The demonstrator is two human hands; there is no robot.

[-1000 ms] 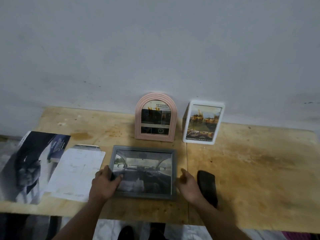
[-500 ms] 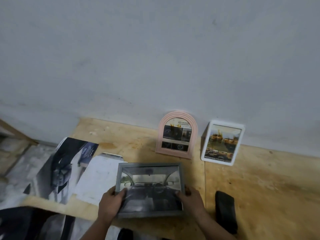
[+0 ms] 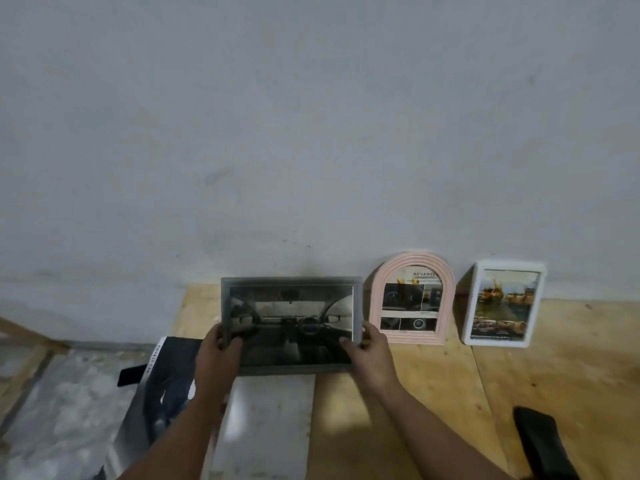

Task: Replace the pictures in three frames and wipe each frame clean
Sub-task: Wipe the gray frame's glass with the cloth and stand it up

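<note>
Holding the grey frame (image 3: 291, 325) upright just left of the pink arched frame (image 3: 412, 297) — left hand (image 3: 216, 355) and right hand (image 3: 372, 355) each with a grip clenched on one side edge — seemingly near done, all three frames showing pictures, white frame (image 3: 502, 304) beyond the pink one.

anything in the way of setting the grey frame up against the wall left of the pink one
Nothing visible. Both hands, left hand and right hand, hold the grey frame, and the table beside the pink arched frame looks bare up to the wall.
</note>
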